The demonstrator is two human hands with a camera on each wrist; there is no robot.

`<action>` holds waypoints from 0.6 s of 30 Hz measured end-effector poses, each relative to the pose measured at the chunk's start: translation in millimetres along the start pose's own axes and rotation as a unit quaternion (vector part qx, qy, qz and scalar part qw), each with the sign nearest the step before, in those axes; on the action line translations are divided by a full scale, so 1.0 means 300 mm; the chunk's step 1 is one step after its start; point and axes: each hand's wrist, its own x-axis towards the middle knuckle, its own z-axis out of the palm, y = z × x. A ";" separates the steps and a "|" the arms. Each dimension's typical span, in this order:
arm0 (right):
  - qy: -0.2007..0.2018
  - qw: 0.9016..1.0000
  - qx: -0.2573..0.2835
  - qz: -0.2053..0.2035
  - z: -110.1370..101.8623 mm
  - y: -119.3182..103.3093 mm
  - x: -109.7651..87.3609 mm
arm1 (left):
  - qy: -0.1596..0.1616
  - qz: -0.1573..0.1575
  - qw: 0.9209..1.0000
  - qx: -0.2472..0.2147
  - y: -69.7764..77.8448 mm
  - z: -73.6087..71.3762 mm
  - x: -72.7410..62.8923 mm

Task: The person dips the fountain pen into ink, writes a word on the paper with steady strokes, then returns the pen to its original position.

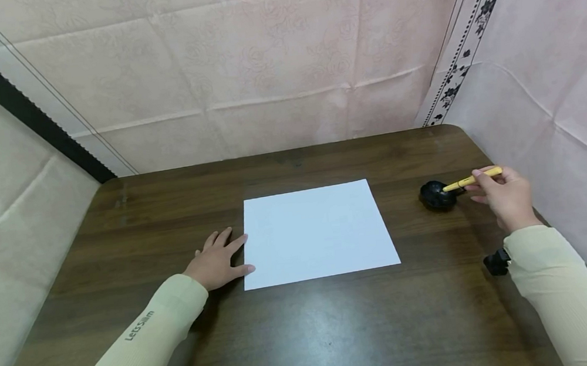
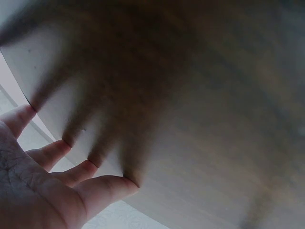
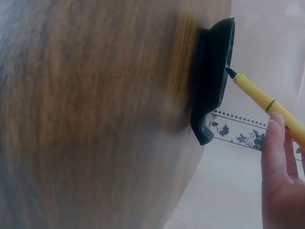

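Note:
A white sheet of paper (image 1: 319, 233) lies flat in the middle of the brown table (image 1: 307, 323). At its left edge rests my left hand (image 1: 213, 266), fingers spread, with thumb and index fingertip on the paper's margin. In the left wrist view the fingertips of that hand (image 2: 43, 186) press on the surface. My right hand (image 1: 509, 197) pinches a yellow brush pen (image 1: 460, 183), held slanted. The pen's black tip (image 3: 230, 72) is right at the rim of a small black dish (image 3: 209, 76) with a short handle. What the dish contains is hidden in the right wrist view.
Pale patterned cloth (image 1: 271, 61) hangs behind the table and along both sides. A floral black-and-white border (image 1: 467, 54) runs down the cloth at the back right corner. The table's right edge passes close by my right forearm.

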 end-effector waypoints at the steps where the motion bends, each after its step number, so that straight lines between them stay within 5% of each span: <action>1: -0.002 1.000 -0.006 0.000 0.000 0.000 0.000 | 0.000 0.000 1.000 0.001 -0.001 0.000 0.000; 11: -0.015 0.994 -0.109 0.015 0.011 -0.013 0.002 | 0.002 0.000 1.000 0.001 -0.003 0.003 0.000; 18: -0.014 0.999 -0.037 0.024 0.012 -0.022 0.004 | 0.001 -0.002 1.000 0.005 -0.004 0.002 0.000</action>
